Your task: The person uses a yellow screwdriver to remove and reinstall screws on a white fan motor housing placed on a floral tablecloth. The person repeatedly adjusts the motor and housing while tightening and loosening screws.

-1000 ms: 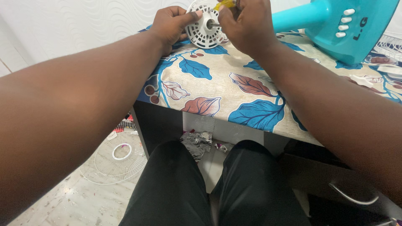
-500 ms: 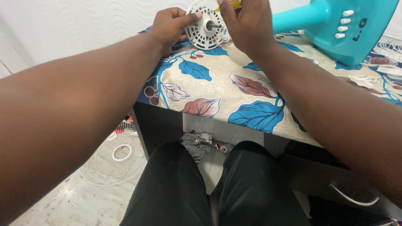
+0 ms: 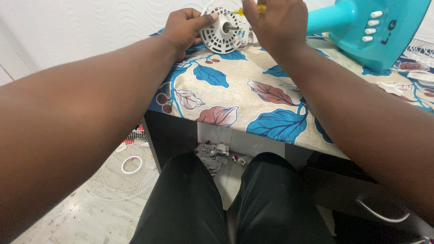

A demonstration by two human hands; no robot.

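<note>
At the table's far edge my left hand [image 3: 184,28] grips the rim of a round white vented fan motor housing [image 3: 220,30] with a metal shaft at its centre. My right hand [image 3: 276,23] is closed on a yellow-handled screwdriver [image 3: 252,10], whose tip points at the housing near the shaft. The screwdriver is mostly hidden by my fingers. A turquoise fan base [image 3: 379,28] with white buttons lies just to the right of my right hand.
The table carries a cloth [image 3: 235,97] with blue and brown leaves. A small white part [image 3: 389,87] lies on it at the right. A white wire fan grille [image 3: 127,169] lies on the floor at the left, and my legs in black trousers [image 3: 226,203] are below.
My right hand has shifted slightly up and to the right with the screwdriver. My left hand still holds the housing in the same place.
</note>
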